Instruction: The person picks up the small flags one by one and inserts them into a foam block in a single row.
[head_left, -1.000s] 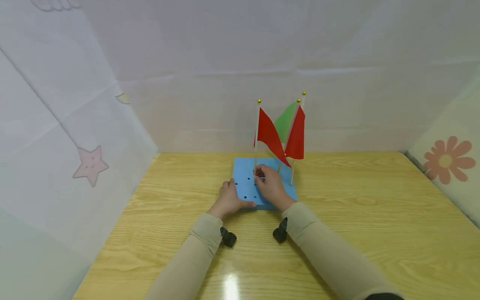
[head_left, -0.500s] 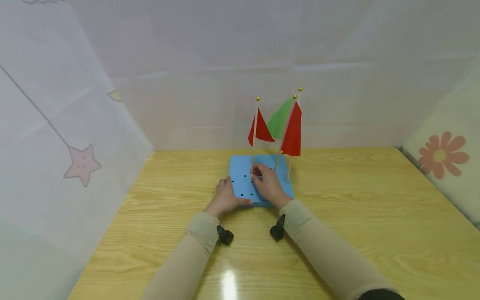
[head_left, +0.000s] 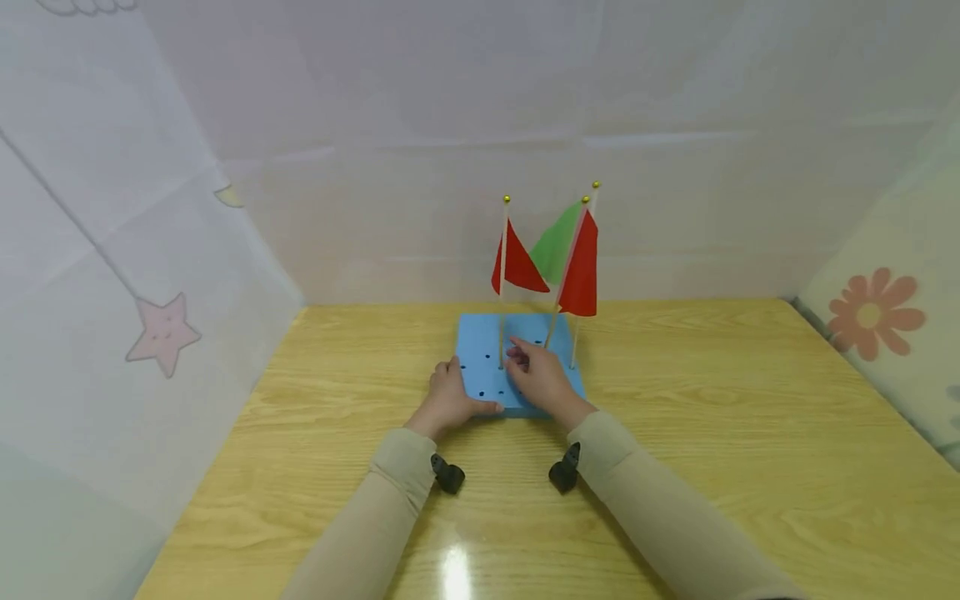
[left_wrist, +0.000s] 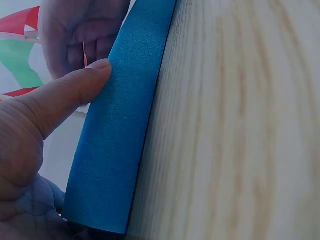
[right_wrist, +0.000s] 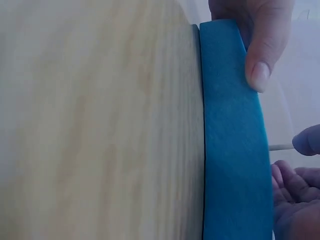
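A blue foam board (head_left: 476, 333) with holes lies on the table, and flags on thin sticks stand in it. My left hand (head_left: 450, 396) holds its near left corner, thumb (left_wrist: 82, 85) along the front face and fingers at the left side. The left red flag (head_left: 521, 265) stands nearly upright in a hole. Just right of its stick is my right hand (head_left: 543, 375), fingers loosely bent and apart from it. In the right wrist view, a stick (right_wrist: 281, 147) shows beside a fingertip. Farther right are another red flag (head_left: 580, 271), tilted, and a green flag (head_left: 553, 250) behind.
The wooden table (head_left: 675, 400) extends around the board on all sides. A pale cloth wall (head_left: 412, 167) stands behind it, with printed side walls bearing a star (head_left: 163, 333) and a flower (head_left: 870, 314). Gold beads (head_left: 507, 199) top the sticks.
My right fingers pinched the left red flag's stick earlier; now they have let go and drawn slightly right. That flag's cloth has swung from right to left. The left hand stays on the board.
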